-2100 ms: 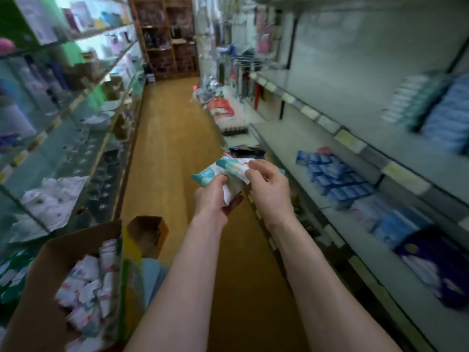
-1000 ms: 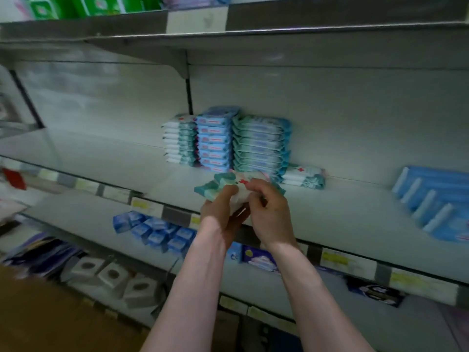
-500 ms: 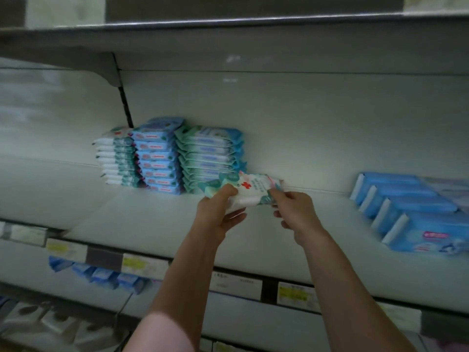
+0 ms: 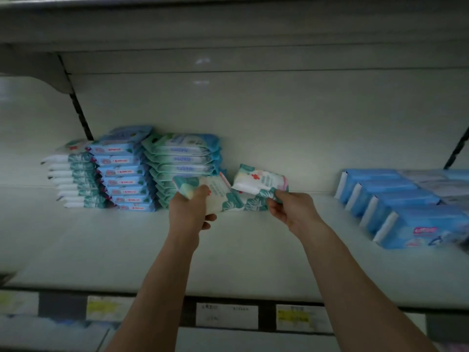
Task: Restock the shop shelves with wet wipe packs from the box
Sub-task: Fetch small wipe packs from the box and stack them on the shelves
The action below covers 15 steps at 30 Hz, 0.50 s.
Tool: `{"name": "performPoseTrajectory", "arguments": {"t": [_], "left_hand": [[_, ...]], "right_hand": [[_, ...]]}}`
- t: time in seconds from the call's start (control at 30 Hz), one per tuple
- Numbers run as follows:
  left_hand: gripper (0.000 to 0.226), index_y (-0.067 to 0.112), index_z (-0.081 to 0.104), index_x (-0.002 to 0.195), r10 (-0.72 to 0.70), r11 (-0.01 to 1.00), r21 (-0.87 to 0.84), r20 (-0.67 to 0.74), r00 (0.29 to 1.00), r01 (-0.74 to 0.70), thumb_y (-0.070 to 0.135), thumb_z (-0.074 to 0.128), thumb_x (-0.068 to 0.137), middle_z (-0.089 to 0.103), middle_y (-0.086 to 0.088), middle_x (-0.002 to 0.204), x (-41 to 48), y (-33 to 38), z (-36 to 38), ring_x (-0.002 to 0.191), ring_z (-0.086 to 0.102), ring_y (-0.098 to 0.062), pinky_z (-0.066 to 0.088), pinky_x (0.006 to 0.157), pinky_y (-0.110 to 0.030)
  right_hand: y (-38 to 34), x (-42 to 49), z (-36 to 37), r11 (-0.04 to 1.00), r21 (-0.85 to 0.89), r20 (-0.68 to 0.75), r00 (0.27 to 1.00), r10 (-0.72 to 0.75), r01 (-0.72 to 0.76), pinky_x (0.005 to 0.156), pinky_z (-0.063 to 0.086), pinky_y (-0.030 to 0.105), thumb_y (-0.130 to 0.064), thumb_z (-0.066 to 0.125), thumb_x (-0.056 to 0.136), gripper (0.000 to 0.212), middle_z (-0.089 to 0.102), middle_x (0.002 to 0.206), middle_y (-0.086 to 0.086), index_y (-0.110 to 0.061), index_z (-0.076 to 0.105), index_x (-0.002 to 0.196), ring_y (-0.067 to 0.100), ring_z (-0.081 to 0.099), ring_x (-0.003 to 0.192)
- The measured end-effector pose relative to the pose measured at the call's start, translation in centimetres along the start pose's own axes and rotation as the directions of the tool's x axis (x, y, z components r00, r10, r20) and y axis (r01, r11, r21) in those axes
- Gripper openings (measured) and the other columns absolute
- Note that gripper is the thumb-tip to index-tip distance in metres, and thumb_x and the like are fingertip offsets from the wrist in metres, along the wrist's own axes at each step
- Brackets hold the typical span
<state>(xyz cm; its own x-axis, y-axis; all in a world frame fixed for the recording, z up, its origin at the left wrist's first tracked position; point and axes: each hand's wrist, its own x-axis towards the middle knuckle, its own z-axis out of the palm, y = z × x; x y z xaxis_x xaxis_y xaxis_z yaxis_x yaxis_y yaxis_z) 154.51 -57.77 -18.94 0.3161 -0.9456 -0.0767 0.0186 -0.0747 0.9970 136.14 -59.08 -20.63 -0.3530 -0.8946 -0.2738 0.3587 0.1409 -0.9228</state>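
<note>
left hand (image 4: 189,212): wet wipe pack (image 4: 215,193) is gripped | right hand (image 4: 291,209): second pack (image 4: 261,180) is pinched | stacks (image 4: 132,171) are seen left

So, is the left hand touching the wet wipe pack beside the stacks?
Touching. The head view shows the left hand gripping the wet wipe pack, thumb over its face, fingers curled underneath.
</note>
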Motion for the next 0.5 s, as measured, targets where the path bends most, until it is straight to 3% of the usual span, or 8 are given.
{"name": "performPoseTrajectory", "arguments": {"t": [0.2, 0.3, 0.43, 0.5], "left_hand": [[0.011, 0.014, 0.055, 0.081, -0.027, 0.997, -0.072, 0.032, 0.999, 0.029, 0.017, 0.059, 0.091, 0.061, -0.010, 0.071, 1.3, -0.6, -2.6, 0.041, 0.049, -0.017, 0.043, 0.044, -0.026], [0.008, 0.011, 0.055, 0.085, -0.045, 0.990, -0.126, 0.096, 0.994, 0.057, 0.016, 0.059, 0.090, 0.060, -0.012, 0.070, 2.0, -1.0, -3.3, 0.042, 0.047, -0.019, 0.041, 0.042, -0.025], [0.009, 0.006, 0.058, 0.092, -0.083, 0.977, -0.173, 0.216, 0.973, 0.122, 0.015, 0.058, 0.090, 0.058, -0.011, 0.065, 2.2, -1.5, -3.5, 0.041, 0.046, -0.018, 0.040, 0.040, -0.023], [0.013, 0.004, 0.060, 0.097, -0.097, 0.971, -0.182, 0.293, 0.951, 0.155, 0.015, 0.058, 0.090, 0.060, -0.010, 0.063, 2.0, -1.6, -3.2, 0.041, 0.048, -0.017, 0.040, 0.039, -0.022]], "right_hand": [[1.3, 3.1, 1.6, 0.980, -0.193, -0.104, 0.991, -0.078, 0.057, 0.034, 0.045, 0.017, -0.007, 0.054, 0.096, 0.024, 0.058, 0.065, 0.014, 0.000, 0.055, 0.073, 0.005, 0.052, 0.031], [1.9, 4.3, 2.4, 0.951, -0.298, -0.107, 0.987, -0.117, 0.080, 0.036, 0.048, 0.020, -0.004, 0.054, 0.095, 0.022, 0.059, 0.065, 0.014, 0.001, 0.058, 0.073, 0.013, 0.056, 0.041], [2.8, 5.9, 3.1, 0.814, -0.566, -0.144, 0.956, -0.255, 0.132, 0.072, 0.059, 0.044, -0.015, 0.059, 0.092, 0.018, 0.068, 0.084, 0.019, 0.002, 0.064, 0.088, 0.032, 0.067, 0.072], [3.0, 6.3, 3.1, 0.698, -0.702, -0.133, 0.936, -0.326, 0.143, 0.079, 0.054, 0.037, -0.024, 0.059, 0.092, 0.028, 0.068, 0.099, 0.020, 0.003, 0.064, 0.095, 0.035, 0.066, 0.090]]}}
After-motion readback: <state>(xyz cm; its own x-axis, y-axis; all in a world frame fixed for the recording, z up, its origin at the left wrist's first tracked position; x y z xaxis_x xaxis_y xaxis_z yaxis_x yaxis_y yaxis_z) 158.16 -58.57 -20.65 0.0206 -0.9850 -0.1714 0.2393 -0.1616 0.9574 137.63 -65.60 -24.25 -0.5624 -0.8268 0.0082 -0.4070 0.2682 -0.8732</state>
